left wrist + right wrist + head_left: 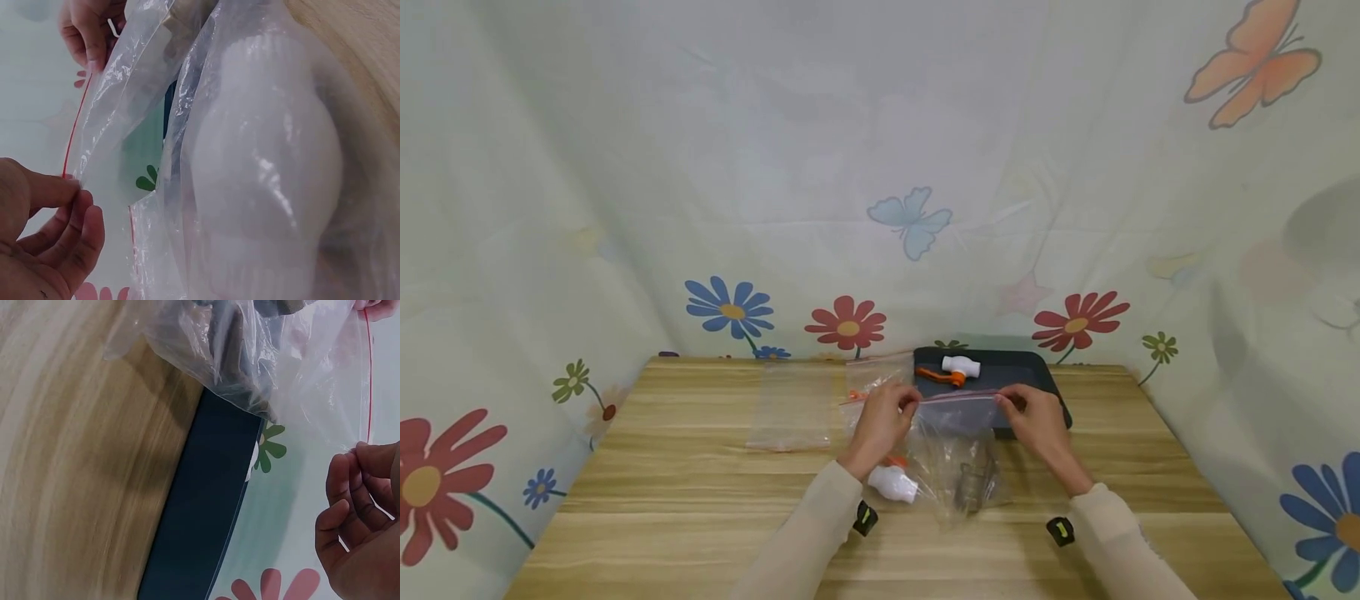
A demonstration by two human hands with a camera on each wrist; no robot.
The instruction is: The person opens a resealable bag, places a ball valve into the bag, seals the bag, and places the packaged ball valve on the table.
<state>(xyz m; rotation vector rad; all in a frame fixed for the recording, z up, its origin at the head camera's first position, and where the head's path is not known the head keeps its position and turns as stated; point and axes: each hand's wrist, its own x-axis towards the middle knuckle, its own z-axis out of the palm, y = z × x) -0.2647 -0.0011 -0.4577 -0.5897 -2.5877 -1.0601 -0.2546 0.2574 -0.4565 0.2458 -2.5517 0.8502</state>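
A clear zip bag (pixel 951 442) with a red line along its top edge hangs between the two hands. My left hand (pixel 883 421) pinches one upper corner between thumb and fingers; my right hand (pixel 1037 423) pinches the other. Inside the bag is a grey-brown object (pixel 972 477), its shape blurred by the plastic. Under my left wrist lies a white ball valve (pixel 893 483) with an orange handle, inside another clear bag; its white body (pixel 265 169) is close up in the left wrist view. The red seal line (pixel 369 381) is stretched straight in the right wrist view.
A dark tray (pixel 1051 387) stands at the back, holding another white valve (pixel 961 367) with an orange handle (pixel 936 377). A flat clear bag (pixel 792 408) lies to the left. Between them is one more clear bag (pixel 880 367). A flowered curtain (pixel 850 167) borders the wooden table (pixel 700 500).
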